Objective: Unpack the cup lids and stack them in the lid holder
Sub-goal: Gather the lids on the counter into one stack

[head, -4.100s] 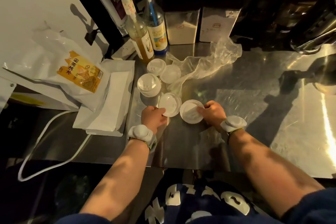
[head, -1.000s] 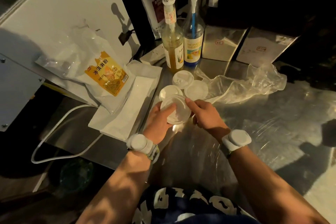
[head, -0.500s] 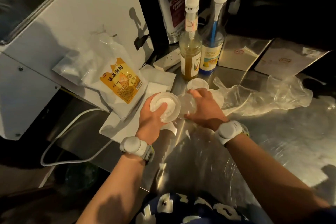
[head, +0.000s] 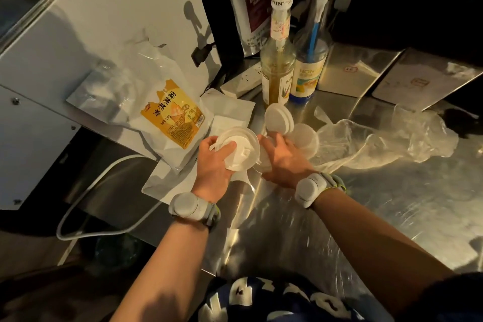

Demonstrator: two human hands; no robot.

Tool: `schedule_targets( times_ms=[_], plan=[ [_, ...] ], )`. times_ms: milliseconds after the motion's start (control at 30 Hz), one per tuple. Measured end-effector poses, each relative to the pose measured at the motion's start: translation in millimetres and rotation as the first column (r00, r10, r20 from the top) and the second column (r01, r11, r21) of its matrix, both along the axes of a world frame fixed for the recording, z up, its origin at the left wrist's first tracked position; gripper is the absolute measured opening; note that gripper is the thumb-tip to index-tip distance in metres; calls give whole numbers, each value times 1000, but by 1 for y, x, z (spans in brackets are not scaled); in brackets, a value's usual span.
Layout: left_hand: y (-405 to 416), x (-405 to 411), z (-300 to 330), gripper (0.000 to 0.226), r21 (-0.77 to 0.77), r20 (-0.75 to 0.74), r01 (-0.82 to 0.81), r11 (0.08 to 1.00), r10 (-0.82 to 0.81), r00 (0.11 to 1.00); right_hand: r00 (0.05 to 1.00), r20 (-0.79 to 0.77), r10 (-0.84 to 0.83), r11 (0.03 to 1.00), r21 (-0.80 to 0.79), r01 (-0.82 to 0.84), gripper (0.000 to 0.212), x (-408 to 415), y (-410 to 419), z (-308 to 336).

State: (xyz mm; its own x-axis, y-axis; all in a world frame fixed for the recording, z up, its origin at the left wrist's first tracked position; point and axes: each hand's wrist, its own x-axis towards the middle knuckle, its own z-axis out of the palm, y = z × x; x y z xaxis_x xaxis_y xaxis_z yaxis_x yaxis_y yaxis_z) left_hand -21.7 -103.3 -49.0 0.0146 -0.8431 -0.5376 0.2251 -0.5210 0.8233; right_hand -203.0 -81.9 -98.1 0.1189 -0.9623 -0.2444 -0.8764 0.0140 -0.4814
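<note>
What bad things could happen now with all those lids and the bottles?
The left hand grips a loose stack of round white plastic lids; they might slide apart and drop. The right hand reaches among more lids right beside the tall amber pump bottle, so it could knock it. The crumpled clear plastic bag might snag lids.

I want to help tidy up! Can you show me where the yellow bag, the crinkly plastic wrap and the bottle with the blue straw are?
yellow bag [head: 174, 118], head view, on its yellow label.
crinkly plastic wrap [head: 386, 136], head view, on its bunched middle.
bottle with the blue straw [head: 309, 70], head view, on its label.
</note>
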Motion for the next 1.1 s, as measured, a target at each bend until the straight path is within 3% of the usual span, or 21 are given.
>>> schedule_targets(
  times_ms=[133, 300, 400, 600, 900, 1033, 1100],
  plan=[
    [1, 3, 1, 49, -20, -82, 16, 1000, -18, 997, 1000, 22, 1, 1000, 4, -1, 102, 2, 2, 1],
    [3, 9, 7, 27, -48, -89, 46, 998, -50, 995, 996, 82, -32, 998, 58, 28, 108, 4, 5, 9],
    [2, 13, 10, 23, -28, -99, 16, 999, -19, 995, 970, 226, -88, 995, 73, 73, 105, 3, 8, 13],
    [4, 14, 11, 32, 0, -129, -43, 999, 42, 991, 801, 543, -252, 968, 136, 212, 96, -8, 19, 17],
    [12, 3, 9, 38, -100, -63, -31, 995, 25, 998, 585, 742, -326, 930, 139, 341, 87, -20, 37, 41],
    [25, -11, 8, 42, -176, 23, 88, 980, -85, 996, 627, 720, -299, 937, 97, 336, 92, -15, 38, 54],
    [31, -16, 6, 49, -153, 46, 108, 982, -102, 994, 716, 654, -246, 945, -1, 326, 96, -14, 38, 60]
  ],
)
